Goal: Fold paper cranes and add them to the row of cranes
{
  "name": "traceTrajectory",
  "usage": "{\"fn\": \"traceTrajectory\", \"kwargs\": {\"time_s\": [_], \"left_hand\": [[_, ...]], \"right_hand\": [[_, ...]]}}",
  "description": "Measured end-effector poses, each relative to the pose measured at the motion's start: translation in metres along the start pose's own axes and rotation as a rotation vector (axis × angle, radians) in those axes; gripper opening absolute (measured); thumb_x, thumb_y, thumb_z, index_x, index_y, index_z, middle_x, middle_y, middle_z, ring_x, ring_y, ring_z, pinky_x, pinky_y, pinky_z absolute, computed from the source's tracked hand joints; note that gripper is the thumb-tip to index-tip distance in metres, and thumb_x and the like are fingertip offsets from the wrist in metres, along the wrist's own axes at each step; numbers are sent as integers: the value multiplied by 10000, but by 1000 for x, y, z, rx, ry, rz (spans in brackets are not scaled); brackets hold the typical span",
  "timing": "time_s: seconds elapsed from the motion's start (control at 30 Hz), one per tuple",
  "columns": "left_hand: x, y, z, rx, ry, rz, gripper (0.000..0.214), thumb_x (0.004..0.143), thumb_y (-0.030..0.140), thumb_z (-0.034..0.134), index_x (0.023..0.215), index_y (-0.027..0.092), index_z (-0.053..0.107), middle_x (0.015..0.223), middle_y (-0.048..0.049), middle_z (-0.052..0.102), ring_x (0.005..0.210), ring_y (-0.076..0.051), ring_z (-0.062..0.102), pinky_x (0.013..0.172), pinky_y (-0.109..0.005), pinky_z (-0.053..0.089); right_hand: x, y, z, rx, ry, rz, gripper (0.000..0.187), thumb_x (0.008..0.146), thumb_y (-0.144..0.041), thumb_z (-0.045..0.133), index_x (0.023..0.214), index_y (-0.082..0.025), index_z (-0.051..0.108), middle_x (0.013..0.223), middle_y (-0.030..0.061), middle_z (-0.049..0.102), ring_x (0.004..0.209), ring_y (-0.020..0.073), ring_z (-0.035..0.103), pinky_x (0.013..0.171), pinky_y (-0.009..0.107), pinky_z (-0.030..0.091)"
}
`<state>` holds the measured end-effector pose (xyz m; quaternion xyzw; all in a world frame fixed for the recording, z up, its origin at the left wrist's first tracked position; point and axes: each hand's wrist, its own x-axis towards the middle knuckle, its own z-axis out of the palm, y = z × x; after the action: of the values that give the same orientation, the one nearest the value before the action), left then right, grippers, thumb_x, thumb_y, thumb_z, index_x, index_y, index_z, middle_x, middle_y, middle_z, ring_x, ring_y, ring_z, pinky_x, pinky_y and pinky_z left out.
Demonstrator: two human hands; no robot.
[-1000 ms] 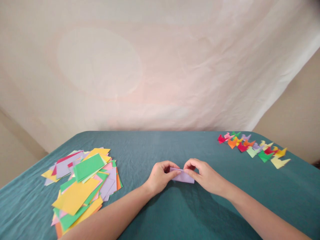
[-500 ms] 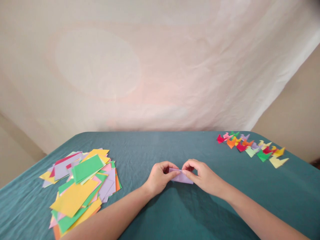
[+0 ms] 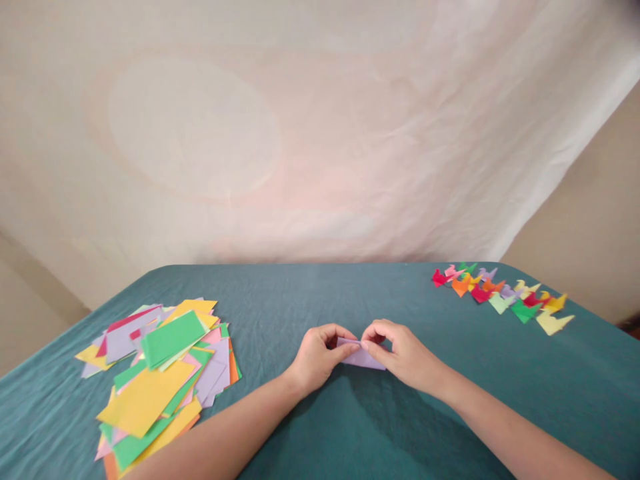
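A small piece of lilac paper (image 3: 365,360), folded into a narrow strip, is held between my two hands over the middle of the table. My left hand (image 3: 323,353) pinches its left end, thumb on the near face and fingers curled behind. At the top edge, close to the left thumb, my right hand (image 3: 395,347) grips the paper between thumb and forefinger. The fingertips of both hands almost meet. Part of the paper behind the fingers is hidden.
On the left lies a loose, overlapping pile of coloured paper sheets (image 3: 150,397). Several small folded paper birds (image 3: 500,303) stand in rows at the far right. A dark green cloth (image 3: 280,293) covers the table, and a pale sheet (image 3: 320,147) hangs behind it.
Both hands keep their pinch on the lilac paper. My right hand has shifted very slightly left; the whole view has also moved a little.
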<state>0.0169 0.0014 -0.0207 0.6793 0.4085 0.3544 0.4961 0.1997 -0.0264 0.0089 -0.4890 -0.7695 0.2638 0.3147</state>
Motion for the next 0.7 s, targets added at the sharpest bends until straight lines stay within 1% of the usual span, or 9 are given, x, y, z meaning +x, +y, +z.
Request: {"fn": "traceTrajectory", "kwargs": {"time_s": [0.1, 0.2, 0.3, 0.37, 0.4, 0.47, 0.53, 0.63, 0.7], "left_hand": [[0, 0, 1, 32, 2, 1, 213, 756, 333, 631, 828, 136, 666, 645, -1, 581, 565, -94, 459, 539, -207, 356], [0, -2, 2, 95, 25, 26, 231, 764, 309, 623, 927, 147, 647, 694, -7, 598, 611, -110, 507, 582, -221, 406], [-1, -3, 2, 182, 74, 105, 310, 787, 257, 596, 1086, 178, 578, 941, -50, 623, 804, -149, 572, 721, -264, 462], [-2, -2, 1, 276, 94, 200, 349, 807, 230, 570, 1153, 202, 531, 1110, -72, 572, 966, -177, 551, 821, -301, 457], [-3, -1, 1, 336, 94, 255, 355, 817, 223, 557, 1169, 211, 517, 1160, -76, 544, 1031, -187, 524, 867, -320, 443], [-6, 1, 1, 470, 71, 358, 340, 837, 223, 536, 1176, 222, 509, 1196, -75, 520, 1105, -201, 477, 939, -359, 401], [-9, 5, 1, 614, 16, 430, 316, 852, 245, 524, 1167, 227, 514, 1200, -68, 522, 1143, -215, 444, 984, -398, 356], [-13, 11, 4, 803, -104, 477, 336, 862, 305, 518, 1190, 235, 500, 1220, -60, 517, 1189, -243, 395, 1009, -435, 319], [-14, 14, 6, 882, -162, 489, 373, 868, 340, 505, 1223, 230, 473, 1246, -59, 501, 1216, -255, 362, 1022, -446, 297]], "right_hand": [[0, 0, 1, -11, 6, -4, 119, 818, -194, 504, 740, -184, 593, 729, 5, 602, 714, 137, 540, 653, 248, 389], [3, 5, 0, -10, 2, 23, 123, 816, -199, 497, 733, -176, 586, 718, 6, 599, 697, 135, 536, 642, 245, 392], [7, 17, -3, 14, -36, 80, 144, 824, -213, 476, 723, -170, 570, 677, -1, 589, 629, 123, 523, 588, 232, 390], [11, 27, -4, 12, -47, 103, 142, 819, -221, 478, 720, -168, 567, 660, -3, 589, 606, 120, 522, 578, 232, 388], [13, 32, -4, 8, -47, 106, 142, 815, -222, 482, 716, -168, 568, 668, -1, 597, 614, 123, 529, 580, 233, 389], [16, 41, -4, -13, -32, 118, 150, 811, -232, 485, 708, -168, 574, 656, 2, 603, 601, 127, 532, 567, 236, 387], [18, 48, -2, -39, -19, 118, 155, 811, -235, 483, 716, -171, 587, 662, 6, 616, 608, 133, 544, 576, 242, 392], [20, 53, 0, -91, -1, 98, 148, 802, -222, 490, 717, -179, 603, 672, 10, 633, 624, 140, 559, 603, 252, 400], [22, 54, 1, -129, 15, 70, 135, 790, -203, 502, 715, -184, 612, 690, 12, 636, 652, 145, 562, 630, 258, 400]]}}
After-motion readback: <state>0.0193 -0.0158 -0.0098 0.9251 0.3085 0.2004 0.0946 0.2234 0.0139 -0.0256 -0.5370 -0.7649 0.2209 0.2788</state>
